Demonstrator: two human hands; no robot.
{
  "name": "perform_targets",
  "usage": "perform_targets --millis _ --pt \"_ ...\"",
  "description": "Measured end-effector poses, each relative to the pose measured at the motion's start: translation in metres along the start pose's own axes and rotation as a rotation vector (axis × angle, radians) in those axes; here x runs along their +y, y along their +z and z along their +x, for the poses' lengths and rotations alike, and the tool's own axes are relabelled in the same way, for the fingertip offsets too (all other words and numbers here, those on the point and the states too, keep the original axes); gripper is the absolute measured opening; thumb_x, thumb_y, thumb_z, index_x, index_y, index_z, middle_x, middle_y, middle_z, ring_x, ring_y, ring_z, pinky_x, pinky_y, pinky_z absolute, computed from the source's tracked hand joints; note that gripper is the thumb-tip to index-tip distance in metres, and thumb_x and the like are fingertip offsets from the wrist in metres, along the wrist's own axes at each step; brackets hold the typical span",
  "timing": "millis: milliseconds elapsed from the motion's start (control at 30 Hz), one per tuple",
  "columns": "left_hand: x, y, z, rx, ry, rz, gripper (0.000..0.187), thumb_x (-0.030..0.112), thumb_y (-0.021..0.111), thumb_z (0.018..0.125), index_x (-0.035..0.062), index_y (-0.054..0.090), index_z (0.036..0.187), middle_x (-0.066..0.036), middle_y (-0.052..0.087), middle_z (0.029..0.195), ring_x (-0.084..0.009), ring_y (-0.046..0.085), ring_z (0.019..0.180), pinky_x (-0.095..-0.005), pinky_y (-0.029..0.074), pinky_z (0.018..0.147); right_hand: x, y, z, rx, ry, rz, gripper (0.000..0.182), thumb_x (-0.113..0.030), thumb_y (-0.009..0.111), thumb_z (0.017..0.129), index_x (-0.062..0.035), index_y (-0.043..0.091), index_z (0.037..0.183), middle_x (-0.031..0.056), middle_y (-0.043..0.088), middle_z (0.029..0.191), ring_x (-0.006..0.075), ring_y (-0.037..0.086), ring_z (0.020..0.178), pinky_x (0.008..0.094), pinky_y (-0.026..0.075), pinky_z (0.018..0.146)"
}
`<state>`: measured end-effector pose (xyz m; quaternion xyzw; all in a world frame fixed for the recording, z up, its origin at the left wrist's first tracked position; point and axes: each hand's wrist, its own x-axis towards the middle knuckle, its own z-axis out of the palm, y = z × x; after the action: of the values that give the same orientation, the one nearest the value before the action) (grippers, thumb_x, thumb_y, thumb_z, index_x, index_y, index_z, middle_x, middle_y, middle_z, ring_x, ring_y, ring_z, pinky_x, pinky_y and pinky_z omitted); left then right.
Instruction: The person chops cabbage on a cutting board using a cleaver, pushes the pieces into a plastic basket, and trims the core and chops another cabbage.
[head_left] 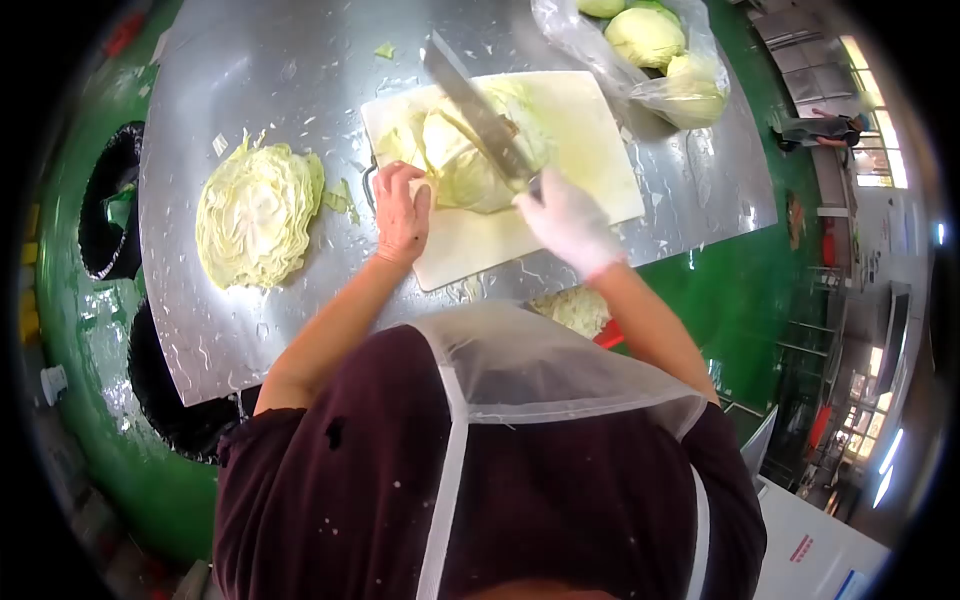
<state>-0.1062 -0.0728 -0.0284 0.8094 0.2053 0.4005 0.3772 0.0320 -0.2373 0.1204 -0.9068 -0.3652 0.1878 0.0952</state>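
Observation:
On the white cutting board lies a pale green cabbage, cut open, with loose leaves around it. My bare left hand presses against its left side, fingers curled and close together. In my right hand, which wears a whitish glove, is the handle of a broad kitchen knife. The blade slants up and to the left across the cabbage; whether it is cutting in cannot be seen. A halved cabbage rests cut face up on the metal table, left of the board.
Whole cabbages fill a clear plastic bag at the table's far right. Shredded cabbage sits in a red container below the near edge. Black-lined bins stand at left. Another person is far right.

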Motion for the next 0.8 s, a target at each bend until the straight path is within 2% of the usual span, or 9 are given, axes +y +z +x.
perform_targets --millis 133,233,267,400,467,567,700,767,800 --pt "-0.002 -0.018 -0.005 0.084 0.078 0.058 0.028 0.003 0.062 0.083 0.0040 0.053 0.110 -0.018 0.050 0.115 -0.0373 0.046 0.111 -0.0466 0.038 0.099 -0.036 -0.042 -0.034 0.154 -0.068 0.103 0.032 -0.035 0.053 0.094 -0.0045 0.053 0.104 0.0205 0.067 0.083 0.0416 0.065 0.078 0.0528 0.050 0.072" --pt "0.005 -0.013 -0.016 -0.050 0.184 0.051 0.032 0.007 0.066 0.081 0.0055 0.054 0.111 -0.018 0.050 0.116 -0.0372 0.047 0.111 -0.0470 0.039 0.097 0.004 0.031 -0.017 -0.114 -0.020 -0.165 0.029 -0.033 0.051 0.095 -0.0053 0.053 0.103 0.0197 0.066 0.080 0.0411 0.065 0.076 0.0525 0.051 0.069" --pt "0.010 -0.015 -0.014 -0.200 0.230 0.115 0.036 0.014 0.070 0.079 0.0077 0.055 0.112 -0.018 0.050 0.117 -0.0376 0.047 0.111 -0.0465 0.041 0.097 0.003 0.034 -0.018 -0.121 0.010 -0.103 0.029 -0.031 0.054 0.093 -0.0029 0.051 0.099 0.0246 0.064 0.084 0.0436 0.064 0.078 0.0542 0.048 0.070" --pt "0.016 -0.015 -0.004 -0.561 0.328 0.228 0.037 0.019 0.069 0.081 0.0100 0.055 0.114 -0.014 0.050 0.119 -0.0337 0.048 0.114 -0.0452 0.042 0.097 -0.005 0.024 -0.021 -0.050 -0.022 -0.027 0.032 -0.035 0.055 0.093 -0.0034 0.051 0.098 0.0236 0.064 0.084 0.0427 0.064 0.080 0.0522 0.048 0.070" --pt "0.005 -0.016 0.000 -0.653 0.309 0.243 0.040 0.018 0.070 0.080 0.0084 0.055 0.115 -0.015 0.050 0.122 -0.0339 0.048 0.115 -0.0461 0.041 0.098 -0.005 0.009 -0.033 -0.067 0.032 0.029 0.034 -0.037 0.057 0.092 -0.0035 0.052 0.098 0.0221 0.065 0.083 0.0415 0.064 0.079 0.0503 0.049 0.068" --pt "-0.001 -0.024 0.024 -0.645 0.377 0.215 0.041 0.020 0.070 0.080 0.0084 0.055 0.116 -0.015 0.050 0.121 -0.0346 0.048 0.115 -0.0457 0.041 0.098 0.014 -0.003 -0.056 0.195 0.075 0.135 0.038 -0.040 0.060 0.091 -0.0033 0.054 0.100 0.0200 0.065 0.082 0.0395 0.065 0.078 0.0468 0.049 0.068" --pt "-0.006 -0.017 0.102 -0.751 0.606 0.226 0.069 0.032 0.078 0.073 0.0109 0.047 0.130 -0.016 0.043 0.138 -0.0361 0.042 0.129 -0.0502 0.035 0.108 0.062 0.007 -0.076 0.370 0.235 0.399 0.038 -0.032 0.067 0.087 -0.0007 0.057 0.107 0.0125 0.066 0.082 0.0270 0.066 0.073 0.0394 0.051 0.070" --pt "0.013 -0.005 0.143 -0.852 0.757 0.409 0.101 0.043 0.083 0.065 0.0167 0.030 0.147 -0.010 0.028 0.154 -0.0309 0.030 0.141 -0.0535 0.027 0.116 0.071 0.014 -0.090 0.376 0.360 0.331 0.040 -0.028 0.069 0.086 0.0017 0.057 0.110 0.0116 0.066 0.083 0.0211 0.065 0.071 0.0356 0.052 0.066" --pt "0.021 0.004 0.157 -1.000 0.786 0.558 0.126 0.052 0.086 0.054 0.0182 0.017 0.154 -0.008 0.014 0.161 -0.0280 0.015 0.149 -0.0569 0.018 0.119 0.075 0.018 -0.098 0.375 0.425 0.295 0.041 -0.026 0.069 0.085 0.0029 0.056 0.111 0.0112 0.066 0.084 0.0182 0.064 0.070 0.0337 0.052 0.064"
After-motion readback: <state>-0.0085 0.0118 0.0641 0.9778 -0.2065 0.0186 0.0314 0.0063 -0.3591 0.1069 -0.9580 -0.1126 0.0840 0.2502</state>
